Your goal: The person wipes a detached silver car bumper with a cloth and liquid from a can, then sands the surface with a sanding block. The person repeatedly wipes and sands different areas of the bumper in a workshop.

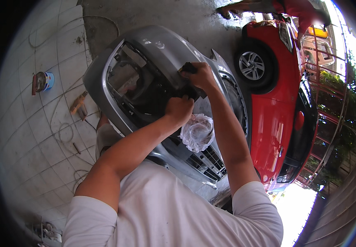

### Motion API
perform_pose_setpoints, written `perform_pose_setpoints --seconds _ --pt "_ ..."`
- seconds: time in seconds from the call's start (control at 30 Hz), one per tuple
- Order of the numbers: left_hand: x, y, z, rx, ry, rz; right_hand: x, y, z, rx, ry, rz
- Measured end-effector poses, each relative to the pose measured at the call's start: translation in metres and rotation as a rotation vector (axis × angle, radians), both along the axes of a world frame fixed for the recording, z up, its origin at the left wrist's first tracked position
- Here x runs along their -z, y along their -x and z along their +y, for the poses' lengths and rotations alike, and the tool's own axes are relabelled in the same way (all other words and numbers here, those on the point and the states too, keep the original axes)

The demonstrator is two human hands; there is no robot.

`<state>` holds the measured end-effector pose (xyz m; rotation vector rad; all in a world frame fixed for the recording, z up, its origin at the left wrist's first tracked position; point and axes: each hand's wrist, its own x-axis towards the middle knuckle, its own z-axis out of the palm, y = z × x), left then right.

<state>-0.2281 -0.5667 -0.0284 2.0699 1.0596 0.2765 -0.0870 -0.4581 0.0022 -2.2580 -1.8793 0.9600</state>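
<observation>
A grey car bumper (161,45) with large dark openings lies in front of me. Over its middle, my right hand (202,77) is closed around a small black object (189,68), perhaps a block or pad, whose kind I cannot make out. Closer to me, my left hand (179,110) is curled shut at a dark part of the bumper; whatever its fingers hold is hidden. Just below that hand, touching or very near its thumb, is a round cup-like thing wrapped in crumpled clear plastic (197,133). The bumper's grille (206,162) shows under my forearms.
A red car (272,123) stands close on the right, and a person in red (309,14) is beyond it. On the tiled floor (33,119) at left are a blue-sided tin (45,81), an orange-brown power tool (79,107) and loose cables or hoses (58,127).
</observation>
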Motion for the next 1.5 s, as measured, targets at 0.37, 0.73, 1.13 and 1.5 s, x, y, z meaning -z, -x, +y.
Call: perform_pose_setpoints --seconds 0.37,0.73,1.13,1.5 --pt "-0.001 0.009 0.003 0.044 0.036 0.068 -0.002 0.017 -0.006 0.078 -0.001 -0.124" --pt "-0.011 0.033 0.041 -0.206 -0.102 -0.585 -0.097 -0.103 -0.137 0.887 -0.404 0.381" --pt "0.107 0.002 0.135 0.006 -0.533 0.055 -0.12 -0.106 -0.349 1.208 -0.776 0.882" --pt "-0.003 -0.04 0.051 0.563 -0.722 0.052 -0.109 -0.072 -0.277 0.858 -0.713 -0.099"
